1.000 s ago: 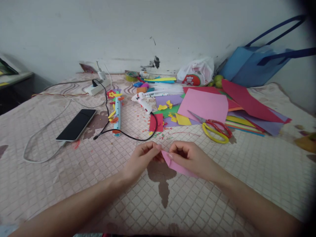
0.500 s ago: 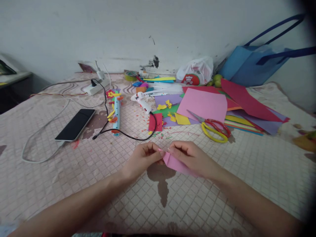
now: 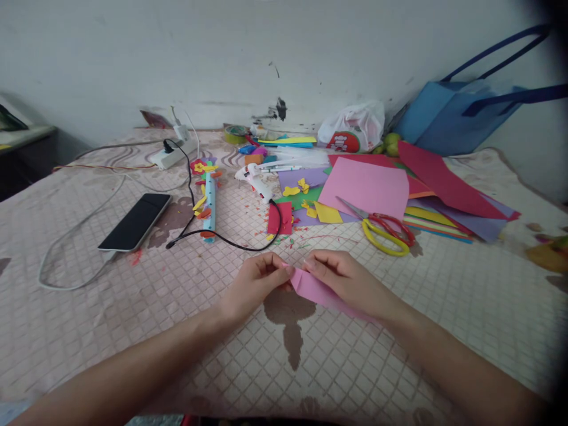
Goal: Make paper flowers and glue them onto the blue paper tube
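A folded strip of pink paper is held between my two hands above the table's near middle. Its left end is pinched by the thumb and fingers of my left hand. My right hand grips the strip's upper edge just to the right, and part of the paper runs under that hand toward the wrist. A crease shows near the left end. Beyond my right hand lie scissors with yellow and red handles, their blades resting on a pink sheet.
A white glue gun with a black cord lies ahead. To its left are a decorated light-blue paper strip, a charging phone and a power strip. Coloured sheets, a plastic bag and a blue bag occupy the back right.
The hands stay close together at the same spot. Slightly more of the pink strip shows below my right hand, and the left-end crease is turned a little more into view.
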Available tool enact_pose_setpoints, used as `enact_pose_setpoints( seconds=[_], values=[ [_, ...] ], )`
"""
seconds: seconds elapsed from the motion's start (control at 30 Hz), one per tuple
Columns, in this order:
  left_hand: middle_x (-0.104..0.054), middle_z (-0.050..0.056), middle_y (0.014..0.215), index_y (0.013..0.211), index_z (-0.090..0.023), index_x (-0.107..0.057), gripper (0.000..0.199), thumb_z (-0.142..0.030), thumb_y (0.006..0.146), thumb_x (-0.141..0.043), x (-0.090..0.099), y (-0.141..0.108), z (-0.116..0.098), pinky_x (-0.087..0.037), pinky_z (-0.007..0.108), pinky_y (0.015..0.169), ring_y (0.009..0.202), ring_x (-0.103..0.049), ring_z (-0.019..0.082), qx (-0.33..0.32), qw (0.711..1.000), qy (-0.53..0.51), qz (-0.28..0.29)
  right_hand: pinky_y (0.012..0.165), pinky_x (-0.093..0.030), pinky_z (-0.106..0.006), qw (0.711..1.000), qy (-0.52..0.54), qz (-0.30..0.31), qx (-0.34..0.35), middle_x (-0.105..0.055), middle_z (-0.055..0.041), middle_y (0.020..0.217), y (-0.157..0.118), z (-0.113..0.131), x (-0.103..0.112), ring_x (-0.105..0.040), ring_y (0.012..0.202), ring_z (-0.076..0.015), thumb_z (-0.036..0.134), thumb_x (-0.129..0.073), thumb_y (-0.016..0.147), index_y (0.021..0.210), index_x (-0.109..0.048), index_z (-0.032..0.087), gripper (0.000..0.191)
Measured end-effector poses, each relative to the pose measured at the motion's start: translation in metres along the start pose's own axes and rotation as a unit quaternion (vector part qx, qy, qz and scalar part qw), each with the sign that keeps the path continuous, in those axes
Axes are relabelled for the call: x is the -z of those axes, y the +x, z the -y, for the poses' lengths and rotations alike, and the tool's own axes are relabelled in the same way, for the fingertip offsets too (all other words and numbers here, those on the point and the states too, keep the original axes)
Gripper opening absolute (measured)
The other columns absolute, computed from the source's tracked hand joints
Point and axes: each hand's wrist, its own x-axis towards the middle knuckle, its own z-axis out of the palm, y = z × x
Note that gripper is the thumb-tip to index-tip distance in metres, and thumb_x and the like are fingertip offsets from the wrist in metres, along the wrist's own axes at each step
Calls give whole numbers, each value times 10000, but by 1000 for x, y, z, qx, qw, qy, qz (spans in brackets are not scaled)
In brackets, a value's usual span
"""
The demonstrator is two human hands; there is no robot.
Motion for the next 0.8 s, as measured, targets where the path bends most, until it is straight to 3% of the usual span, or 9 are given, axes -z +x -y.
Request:
enact_pose_setpoints(
  seconds=[0.27, 0.7, 0.8],
  values=[
    [-580, -26, 605, 683, -140, -535, 261, -344, 710, -695, -1, 0, 1, -369, 182, 538, 556, -512, 71, -14, 1000, -15, -7, 533, -351, -222, 1000, 20, 2, -1, -558, 16, 696, 2, -3, -4, -481, 619, -101, 289, -533, 845, 768, -575, 176, 143],
    [-591, -13, 560, 653, -131, -554, 259, -344, 771, -642, 2, 4, 5, -368, 176, 531, 518, -505, 64, -13, 1000, -9, 1, 514, -307, -220, 999, 31, 12, -3, -463, 37, 632, 2, -6, -5, -405, 574, -88, 210, -510, 811, 701, -535, 173, 118],
    [-615, -1, 594, 692, -124, -574, 277, -381, 768, -645, 3, 3, 4, -403, 181, 545, 538, -543, 74, 0, 1000, -8, 31, 516, -310, -221, 999, 43, 12, -11, -473, 34, 632, 3, -4, -5, -413, 580, -90, 214, -514, 813, 703, -537, 169, 121]
  ],
)
